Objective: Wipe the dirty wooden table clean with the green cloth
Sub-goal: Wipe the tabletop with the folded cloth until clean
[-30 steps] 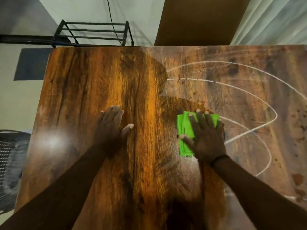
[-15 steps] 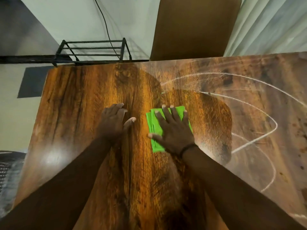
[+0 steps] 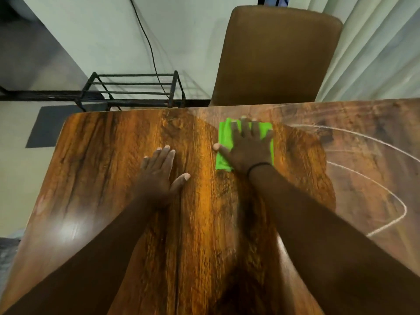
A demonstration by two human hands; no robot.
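The wooden table (image 3: 95, 178) fills the lower view. A folded green cloth (image 3: 223, 144) lies near its far edge, and my right hand (image 3: 247, 146) presses flat on it with fingers spread. My left hand (image 3: 160, 176) rests palm down on the bare wood, left of and nearer than the cloth, holding nothing. The wood around and below the cloth looks dark and glossy. White chalky curved lines (image 3: 368, 139) and a dull film cover the right part of the table.
A brown upholstered chair (image 3: 277, 55) stands just beyond the table's far edge, behind the cloth. A black metal rack (image 3: 134, 92) stands on the floor at the back left, with a black cable (image 3: 147, 42) hanging on the wall. Curtains (image 3: 375, 53) hang at the right.
My right hand has slid the cloth left, then away from me to the table's far edge, leaving a wider dark wiped patch. My left hand has stayed put; the camera has tilted up.
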